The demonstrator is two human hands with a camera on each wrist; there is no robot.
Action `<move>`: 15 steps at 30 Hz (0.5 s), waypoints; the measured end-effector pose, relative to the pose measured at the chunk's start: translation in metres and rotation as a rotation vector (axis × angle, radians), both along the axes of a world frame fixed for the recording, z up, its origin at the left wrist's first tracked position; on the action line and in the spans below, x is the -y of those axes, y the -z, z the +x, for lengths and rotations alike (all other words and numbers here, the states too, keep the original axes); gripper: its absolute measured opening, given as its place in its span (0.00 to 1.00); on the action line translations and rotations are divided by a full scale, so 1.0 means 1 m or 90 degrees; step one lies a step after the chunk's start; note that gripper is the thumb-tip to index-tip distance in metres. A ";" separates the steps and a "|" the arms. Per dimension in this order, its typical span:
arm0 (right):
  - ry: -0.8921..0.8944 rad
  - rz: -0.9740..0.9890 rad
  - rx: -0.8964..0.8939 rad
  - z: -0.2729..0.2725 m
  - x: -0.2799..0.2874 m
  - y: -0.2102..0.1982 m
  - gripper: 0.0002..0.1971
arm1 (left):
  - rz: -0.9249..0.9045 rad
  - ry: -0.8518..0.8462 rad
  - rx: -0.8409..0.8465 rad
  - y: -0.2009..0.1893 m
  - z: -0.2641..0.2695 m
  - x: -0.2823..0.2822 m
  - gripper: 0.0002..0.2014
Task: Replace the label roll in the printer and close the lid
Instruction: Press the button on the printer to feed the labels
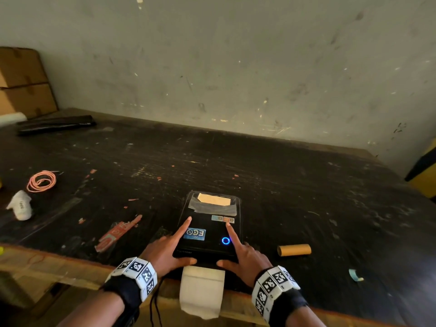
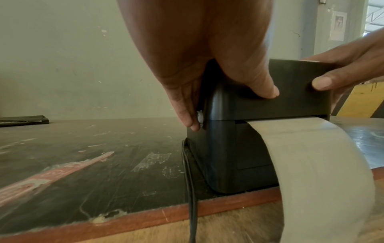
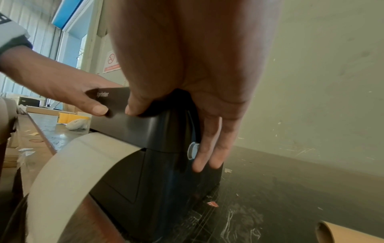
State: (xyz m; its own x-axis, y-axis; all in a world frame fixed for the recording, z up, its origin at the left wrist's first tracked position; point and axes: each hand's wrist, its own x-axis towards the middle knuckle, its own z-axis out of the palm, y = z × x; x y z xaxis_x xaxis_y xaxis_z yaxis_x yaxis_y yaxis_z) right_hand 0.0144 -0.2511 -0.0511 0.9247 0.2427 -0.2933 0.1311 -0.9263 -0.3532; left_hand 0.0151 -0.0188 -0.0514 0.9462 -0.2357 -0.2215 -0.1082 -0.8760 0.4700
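Left hand [image 1: 165, 253] and right hand [image 1: 247, 258] press straight fingers on the lid [image 1: 210, 246] of the printer [image 2: 224, 156] at the table [image 1: 306, 185] edge, thumbs on its front, likely to latch both sides evenly over the paper [image 1: 201, 291] (spent core [image 1: 294, 250] lies beside).

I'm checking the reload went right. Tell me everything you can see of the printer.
The printer is a glossy black plastic box, upright at the near edge of the table, lid apparently down. On top: a glowing blue ring light, stickers, a taped patch. A white label strip hangs from its front slot. The left hand and right hand press it: forefingers on the lid, thumbs on the front lip, other fingers down the sides.
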 end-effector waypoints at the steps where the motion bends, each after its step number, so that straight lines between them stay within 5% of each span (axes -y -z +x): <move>1: 0.000 -0.001 -0.001 0.000 0.000 0.000 0.49 | 0.000 0.000 -0.001 0.000 0.000 0.000 0.52; 15: 0.011 0.016 -0.022 0.000 0.000 -0.002 0.49 | 0.000 -0.008 -0.005 0.000 -0.002 0.000 0.52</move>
State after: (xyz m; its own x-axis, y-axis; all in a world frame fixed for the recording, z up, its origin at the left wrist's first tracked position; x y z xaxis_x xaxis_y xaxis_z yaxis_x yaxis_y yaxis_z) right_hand 0.0140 -0.2510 -0.0489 0.9184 0.2347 -0.3185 0.1029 -0.9190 -0.3805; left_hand 0.0135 -0.0190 -0.0518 0.9472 -0.2242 -0.2291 -0.0939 -0.8773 0.4707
